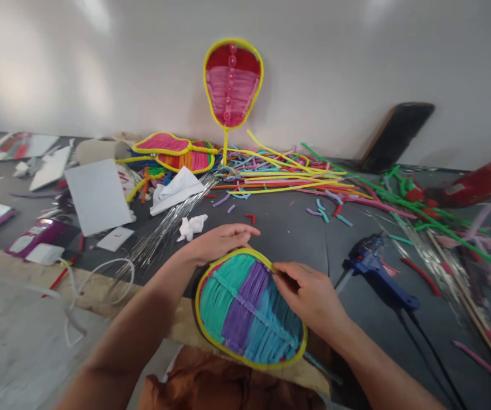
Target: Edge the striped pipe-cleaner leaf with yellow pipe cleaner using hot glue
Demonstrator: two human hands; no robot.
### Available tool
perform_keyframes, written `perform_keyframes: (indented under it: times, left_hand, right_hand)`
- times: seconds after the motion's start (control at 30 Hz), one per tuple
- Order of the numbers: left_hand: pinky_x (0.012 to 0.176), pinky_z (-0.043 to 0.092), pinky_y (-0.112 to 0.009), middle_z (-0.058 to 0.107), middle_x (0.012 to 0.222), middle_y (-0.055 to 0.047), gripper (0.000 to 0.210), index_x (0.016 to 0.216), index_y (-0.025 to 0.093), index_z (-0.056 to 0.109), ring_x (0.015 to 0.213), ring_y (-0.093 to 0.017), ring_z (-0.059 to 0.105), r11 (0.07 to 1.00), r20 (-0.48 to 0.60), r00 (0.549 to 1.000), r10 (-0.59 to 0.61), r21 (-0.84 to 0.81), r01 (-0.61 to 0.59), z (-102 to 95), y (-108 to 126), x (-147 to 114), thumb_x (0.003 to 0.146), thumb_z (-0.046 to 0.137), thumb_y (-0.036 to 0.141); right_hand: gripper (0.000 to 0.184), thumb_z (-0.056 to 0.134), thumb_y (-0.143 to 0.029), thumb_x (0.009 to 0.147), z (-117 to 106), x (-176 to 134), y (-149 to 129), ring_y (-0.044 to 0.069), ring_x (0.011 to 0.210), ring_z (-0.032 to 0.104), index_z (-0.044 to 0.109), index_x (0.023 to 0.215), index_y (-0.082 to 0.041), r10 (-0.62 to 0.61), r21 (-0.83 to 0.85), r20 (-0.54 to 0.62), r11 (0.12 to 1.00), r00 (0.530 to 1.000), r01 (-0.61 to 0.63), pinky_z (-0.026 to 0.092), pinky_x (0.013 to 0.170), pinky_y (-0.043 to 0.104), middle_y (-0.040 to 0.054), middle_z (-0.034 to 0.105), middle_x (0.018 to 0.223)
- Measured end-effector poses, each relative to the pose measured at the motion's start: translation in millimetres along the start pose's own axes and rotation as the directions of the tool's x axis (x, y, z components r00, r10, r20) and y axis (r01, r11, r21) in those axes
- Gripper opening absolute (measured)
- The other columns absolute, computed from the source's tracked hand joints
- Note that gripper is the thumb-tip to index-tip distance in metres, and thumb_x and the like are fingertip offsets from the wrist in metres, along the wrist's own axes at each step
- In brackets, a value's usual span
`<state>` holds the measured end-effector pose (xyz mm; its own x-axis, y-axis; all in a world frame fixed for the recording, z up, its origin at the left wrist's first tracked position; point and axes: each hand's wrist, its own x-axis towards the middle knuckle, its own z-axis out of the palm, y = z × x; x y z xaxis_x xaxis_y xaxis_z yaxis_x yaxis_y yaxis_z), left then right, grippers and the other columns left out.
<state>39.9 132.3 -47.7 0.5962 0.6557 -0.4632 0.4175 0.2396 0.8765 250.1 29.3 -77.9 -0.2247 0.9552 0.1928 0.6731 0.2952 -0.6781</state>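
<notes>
A fan-shaped pipe-cleaner piece [245, 307], banded in teal, purple and blue inside a yellow rim, lies tilted at the table's near edge. A twisted ridge runs across its middle, and a blue-grey stem shows at its lower right. My right hand [314, 293] pinches the yellow rim at the upper right between thumb and fingers. Along the top left of the rim rests my left hand [222, 242], its fingers stretched out to the right; its underside is hidden. Right of my hands lies a blue glue gun [376, 270] with a black cord.
A pink, yellow-rimmed fan [232, 85] stands against the wall. Yellow pipe cleaners [288, 173] and cut scraps lie behind my hands. Silver wires [172, 222], white paper [98, 196], a crumpled tissue [192, 226] and a white cable [113, 262] are leftward. A dark phone [397, 136] leans at the back right.
</notes>
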Motion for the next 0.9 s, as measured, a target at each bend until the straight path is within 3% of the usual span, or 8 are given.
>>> perform_keyframes:
  times: [0.1,0.2,0.3,0.47,0.57,0.7,0.8,0.9]
  left_hand:
    - [0.055,0.042,-0.019,0.069,0.083,-0.003,0.048,0.124,0.018,0.056,0.061,-0.011,0.059,1.000,0.061,0.998,0.005,0.000,-0.005,-0.8,-4.3,2.6,0.079,0.064,0.030]
    - [0.055,0.042,-0.019,0.070,0.080,-0.002,0.044,0.117,0.016,0.060,0.059,-0.010,0.059,1.000,0.056,0.998,0.023,-0.012,-0.022,0.8,-8.1,5.3,0.074,0.065,0.025]
    - [0.063,0.047,-0.022,0.072,0.088,-0.004,0.036,0.110,0.015,0.064,0.071,-0.013,0.064,0.997,-0.002,0.999,0.053,0.063,-0.053,3.4,-7.9,5.3,0.076,0.061,0.024]
    - [0.091,0.045,-0.027,0.071,0.114,-0.004,0.032,0.112,0.021,0.068,0.105,-0.020,0.064,0.905,0.009,0.984,0.180,0.389,-0.169,8.5,0.9,-2.2,0.083,0.058,0.030]
    - [0.096,0.043,-0.027,0.071,0.115,-0.001,0.030,0.112,0.025,0.069,0.108,-0.019,0.063,0.862,0.026,0.979,0.202,0.470,-0.191,11.3,3.8,-4.8,0.086,0.055,0.030]
    - [0.093,0.046,-0.027,0.073,0.110,0.000,0.027,0.107,0.025,0.072,0.103,-0.019,0.066,0.869,0.014,0.980,0.200,0.459,-0.184,13.2,2.5,-2.7,0.087,0.054,0.030]
    - [0.091,0.047,-0.026,0.074,0.107,0.000,0.027,0.104,0.025,0.073,0.099,-0.018,0.068,0.873,0.022,0.981,0.192,0.452,-0.180,12.9,0.3,0.0,0.086,0.055,0.029]
    - [0.090,0.048,-0.025,0.074,0.108,-0.001,0.030,0.106,0.022,0.073,0.099,-0.019,0.068,0.880,0.028,0.984,0.178,0.443,-0.172,10.6,-2.3,3.0,0.085,0.054,0.031]
  right_hand:
    - [0.019,0.052,-0.019,0.086,-0.7,0.3,0.5,0.020,0.078,0.071,0.069,0.095,-0.021,-0.002,-0.008,-0.005,1.000,1.000,0.002,0.056,0.070,0.030,0.0058,0.076,0.088]
    - [0.020,0.052,-0.019,0.086,-0.8,0.6,0.3,0.020,0.076,0.071,0.069,0.095,-0.021,0.004,-0.016,-0.003,1.000,1.000,-0.004,0.056,0.070,0.030,0.0058,0.076,0.087]
    - [0.020,0.052,-0.018,0.086,-0.7,0.8,-0.6,0.019,0.076,0.071,0.069,0.095,-0.020,0.013,-0.020,0.002,1.000,1.000,-0.013,0.056,0.071,0.030,0.0059,0.076,0.087]
    - [0.019,0.052,-0.016,0.085,-0.1,1.0,-0.7,0.019,0.077,0.071,0.069,0.095,-0.019,0.007,-0.024,-0.015,1.000,1.000,-0.007,0.055,0.073,0.031,0.0063,0.076,0.087]
    - [0.019,0.052,-0.015,0.085,1.0,0.5,0.2,0.019,0.076,0.070,0.069,0.093,-0.020,0.005,-0.017,-0.007,1.000,1.000,-0.005,0.054,0.073,0.030,0.0055,0.076,0.087]
    - [0.017,0.053,-0.017,0.086,1.6,1.4,-1.3,0.018,0.075,0.070,0.069,0.092,-0.020,0.028,0.005,0.023,1.000,0.999,-0.028,0.053,0.070,0.029,0.0042,0.076,0.085]
    - [0.018,0.056,-0.026,0.087,-9.6,5.3,-0.9,0.019,0.077,0.070,0.068,0.099,-0.020,0.053,0.030,0.076,0.998,0.996,-0.056,0.052,0.070,0.028,0.0038,0.075,0.089]
    - [0.026,0.051,-0.034,0.091,-40.5,7.6,10.3,0.019,0.078,0.070,0.067,0.105,-0.019,0.157,0.001,-0.007,0.988,0.988,-0.157,0.052,0.069,0.028,0.0056,0.075,0.093]
